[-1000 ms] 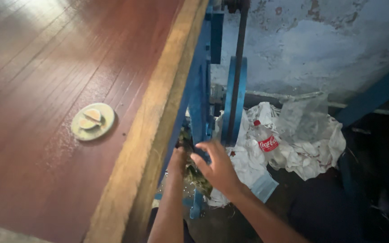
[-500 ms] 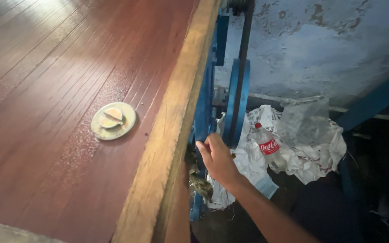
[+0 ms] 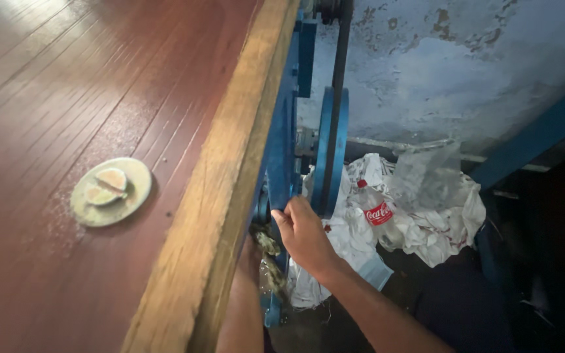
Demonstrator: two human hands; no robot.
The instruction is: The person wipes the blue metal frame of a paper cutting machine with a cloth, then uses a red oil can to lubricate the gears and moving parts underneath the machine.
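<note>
The right hand (image 3: 303, 234) is seen beside the blue metal frame (image 3: 284, 150) under the edge of the table, its fingers curled and its fingertips laid against the frame; nothing is pinched between them as far as can be seen. The left hand is hidden behind the wooden edge (image 3: 220, 196) of the table; only its forearm (image 3: 243, 307) is shown, so it cannot be told whether that hand is spread or closed. A dirty, greenish rag (image 3: 266, 245) is hung or wedged just beside the right wrist, against the frame and close to where the left arm reaches in.

How far the work has gone can hardly be judged: both arms are reached in at the frame, below the blue wheel (image 3: 330, 153) with its dark belt (image 3: 339, 59), and the spot being handled is covered by the table edge.

On the red-brown tabletop (image 3: 67, 78) a pale round dish (image 3: 111, 191) with two cut pieces of fruit is set well apart from the hands. Behind the wheel, crumpled white cloth and plastic sheeting (image 3: 426, 202) are heaped on the floor by the stained wall (image 3: 452, 72), with a clear plastic bottle (image 3: 377, 216) with a red label lying on the heap. Access to the frame is narrowed by the wheel and by this heap.
</note>
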